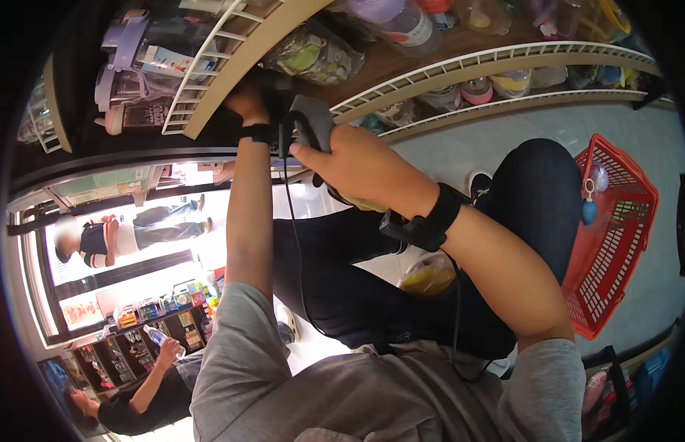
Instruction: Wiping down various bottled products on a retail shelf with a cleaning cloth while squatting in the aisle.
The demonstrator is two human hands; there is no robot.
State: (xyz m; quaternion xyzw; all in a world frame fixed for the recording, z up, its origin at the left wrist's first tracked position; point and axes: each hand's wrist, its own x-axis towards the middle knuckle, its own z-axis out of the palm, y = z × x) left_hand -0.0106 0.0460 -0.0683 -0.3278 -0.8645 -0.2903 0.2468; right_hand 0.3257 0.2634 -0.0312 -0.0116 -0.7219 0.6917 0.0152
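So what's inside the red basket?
Inside the basket: a blue item with a loop and a pale purple item. Your right knee covers part of its left side; anything behind can't be seen.

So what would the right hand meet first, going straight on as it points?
Probably the left hand, around its black wristband, just beyond the grey object the right hand holds. Depth is unclear, so it might pass by instead.
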